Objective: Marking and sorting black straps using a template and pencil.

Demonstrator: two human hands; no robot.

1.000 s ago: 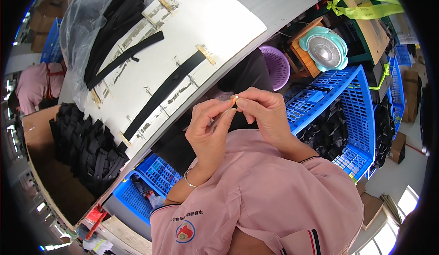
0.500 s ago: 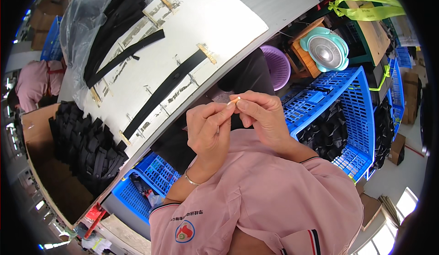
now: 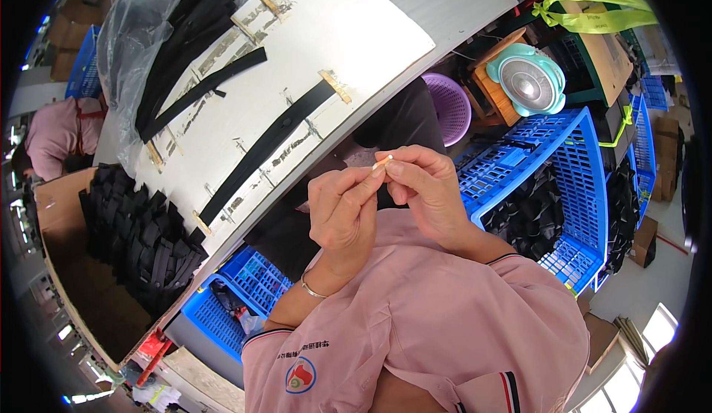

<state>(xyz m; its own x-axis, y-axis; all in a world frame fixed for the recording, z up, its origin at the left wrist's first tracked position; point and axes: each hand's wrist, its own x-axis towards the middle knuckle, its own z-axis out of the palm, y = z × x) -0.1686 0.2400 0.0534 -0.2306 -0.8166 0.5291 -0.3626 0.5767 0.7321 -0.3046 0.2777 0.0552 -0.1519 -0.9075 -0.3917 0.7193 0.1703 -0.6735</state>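
Observation:
My left hand (image 3: 343, 213) and my right hand (image 3: 426, 190) are raised in front of my pink shirt, fingertips pinched together on a small pale strip (image 3: 382, 163) held between them. A thin bracelet (image 3: 311, 288) circles my left wrist. Beyond my hands lies the white table (image 3: 356, 35), where a long black strap (image 3: 271, 140) is held down by tape pieces at both ends. A second black strap (image 3: 204, 90) lies further back on the table.
A clear bag of black straps (image 3: 159, 35) sits at the table's far left. A cardboard box with black pieces (image 3: 137, 239) stands to the left, blue crates (image 3: 556, 161) to the right, a purple basket (image 3: 449, 105) and a teal fan (image 3: 528, 79) behind. Another person in pink (image 3: 55, 135) works far left.
Both hands stay pinched on the small pale strip; they have shifted slightly lower and to the left, with the fingertips closer together.

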